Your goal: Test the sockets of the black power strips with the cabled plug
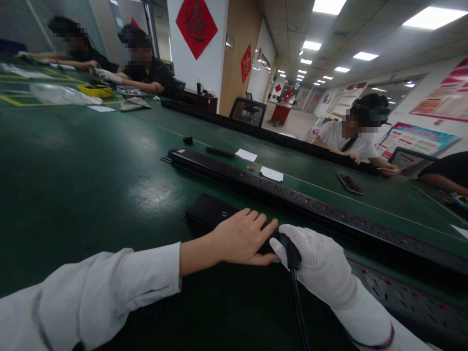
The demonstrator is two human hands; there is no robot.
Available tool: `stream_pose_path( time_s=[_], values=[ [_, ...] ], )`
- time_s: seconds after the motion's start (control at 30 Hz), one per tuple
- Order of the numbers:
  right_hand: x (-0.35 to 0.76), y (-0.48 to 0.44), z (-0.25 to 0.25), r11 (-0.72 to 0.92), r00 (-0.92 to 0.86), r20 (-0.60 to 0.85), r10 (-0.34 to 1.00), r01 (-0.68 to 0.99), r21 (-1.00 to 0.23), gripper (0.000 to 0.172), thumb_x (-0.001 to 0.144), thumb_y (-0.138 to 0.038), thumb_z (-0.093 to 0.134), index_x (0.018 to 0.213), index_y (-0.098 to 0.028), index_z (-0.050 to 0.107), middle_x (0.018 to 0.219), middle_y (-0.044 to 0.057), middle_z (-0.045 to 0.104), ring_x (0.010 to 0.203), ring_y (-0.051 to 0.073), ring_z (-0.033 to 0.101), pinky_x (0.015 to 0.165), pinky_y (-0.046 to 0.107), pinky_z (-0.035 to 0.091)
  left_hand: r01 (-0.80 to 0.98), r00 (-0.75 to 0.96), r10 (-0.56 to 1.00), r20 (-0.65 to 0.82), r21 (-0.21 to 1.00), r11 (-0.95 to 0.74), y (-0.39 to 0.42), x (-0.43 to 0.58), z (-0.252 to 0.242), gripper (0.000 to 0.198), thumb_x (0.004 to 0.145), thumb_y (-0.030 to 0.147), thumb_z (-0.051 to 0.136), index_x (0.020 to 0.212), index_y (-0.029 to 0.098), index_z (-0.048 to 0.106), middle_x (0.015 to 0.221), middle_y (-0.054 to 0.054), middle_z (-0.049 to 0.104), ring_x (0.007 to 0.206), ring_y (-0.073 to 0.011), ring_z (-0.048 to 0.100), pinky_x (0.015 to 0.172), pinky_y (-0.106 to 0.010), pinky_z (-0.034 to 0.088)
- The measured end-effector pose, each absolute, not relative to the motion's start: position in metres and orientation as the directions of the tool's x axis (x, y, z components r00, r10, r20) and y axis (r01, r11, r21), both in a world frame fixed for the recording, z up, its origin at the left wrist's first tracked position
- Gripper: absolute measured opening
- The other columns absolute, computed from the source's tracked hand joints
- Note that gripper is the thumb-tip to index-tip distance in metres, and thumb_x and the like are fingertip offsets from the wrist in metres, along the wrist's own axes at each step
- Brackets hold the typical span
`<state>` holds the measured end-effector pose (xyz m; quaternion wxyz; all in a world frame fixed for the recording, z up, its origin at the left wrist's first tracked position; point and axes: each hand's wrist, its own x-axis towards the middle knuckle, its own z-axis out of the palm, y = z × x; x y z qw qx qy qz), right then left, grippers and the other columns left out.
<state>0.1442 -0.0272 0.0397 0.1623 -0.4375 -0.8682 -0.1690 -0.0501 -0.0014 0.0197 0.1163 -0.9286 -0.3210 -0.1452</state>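
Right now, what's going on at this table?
A person at a green table is handling a black box-shaped unit. The bare left hand lies flat on top of it, while the white-gloved right hand has its grip closed on the black cable where it meets the unit's end. A long power strip lies just beyond, with paper slips and a phone behind it. Co-workers sit along the far side.

Head view — one camera, worn
Faces forward and down along the bench (91,161), close above the left hand (241,239) and right hand (321,263) at its near edge.
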Motion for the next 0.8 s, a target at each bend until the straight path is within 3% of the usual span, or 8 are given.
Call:
stream_pose_path(
  time_s=[0.4, 0.8],
  values=[
    [0.1446, -0.0275, 0.0382, 0.563, -0.559, 0.440, 0.702, 0.815, 0.138, 0.023, 0.085, -0.042, 0.048, 0.094, -0.022, 0.057, 0.074, -0.001, 0.061, 0.064, 0.013, 0.055, 0.059, 0.024, 0.034, 0.623, 0.759, 0.558, 0.336, -0.125, -0.772, -0.0023, -0.0506, 0.0213, 0.064, 0.086, 0.059, 0.027, 0.124, 0.009, 0.043, 0.104, -0.014, 0.058, 0.087, -0.0245, 0.057, 0.074, -0.036, 0.042],
    [0.1413, -0.0279, 0.0427, 0.553, -0.559, 0.390, 0.732, 0.822, 0.139, 0.028, 0.087, -0.042, 0.043, 0.094, -0.020, 0.059, 0.075, 0.002, 0.062, 0.066, 0.013, 0.057, 0.060, 0.024, 0.036, 0.642, 0.737, 0.582, 0.343, -0.086, -0.762, -0.0042, -0.0498, 0.0232, 0.074, 0.083, 0.068, 0.020, 0.123, 0.011, 0.044, 0.101, -0.014, 0.059, 0.087, -0.0251, 0.058, 0.073, -0.036, 0.043]
  ],
)
